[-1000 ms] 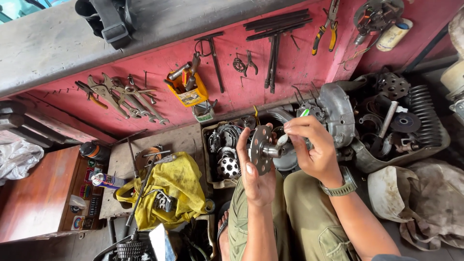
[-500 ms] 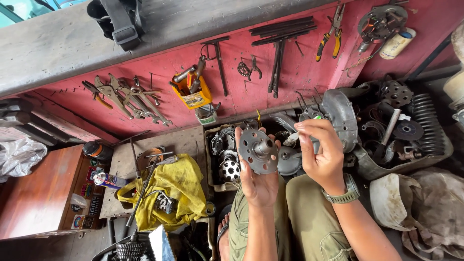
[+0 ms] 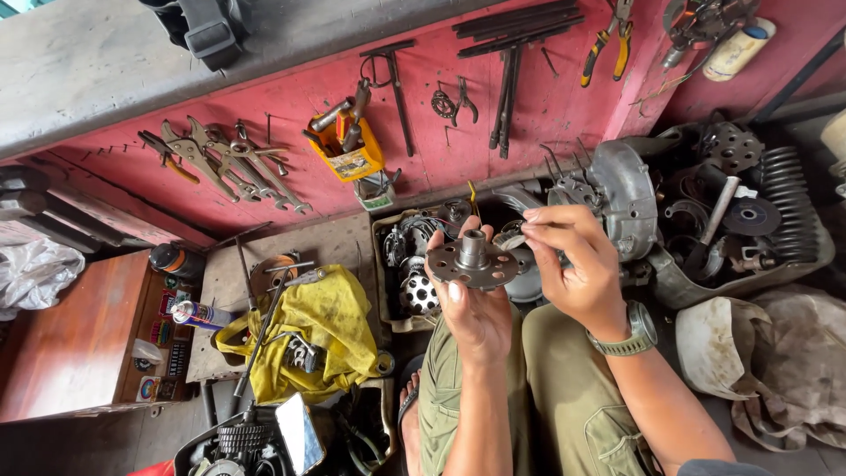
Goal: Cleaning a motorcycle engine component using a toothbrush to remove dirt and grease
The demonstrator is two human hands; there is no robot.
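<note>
While you sat over the parts, this was how things lay, left to right:

Wooden cabinet (image 3: 62, 344): stood at the far left, below the red wall (image 3: 291, 97).
Wrenches (image 3: 229, 163): hung on that wall in a fan.
Yellow cloth (image 3: 326, 330): lay crumpled on the floor with tools on it.
Yellow tool holder (image 3: 348, 154): hung on the wall, above the cloth.
Left hand (image 3: 471, 308): your fingers were curled up around the metal disc (image 3: 474, 262), clamped on its rim.
Metal disc: sat level above your knees, hub upward.
Right hand (image 3: 577, 264): your fingertips were pinched together on a small part (image 3: 518, 231) just beside the disc.
Tray of engine parts (image 3: 749, 269): lay at the right.
</note>
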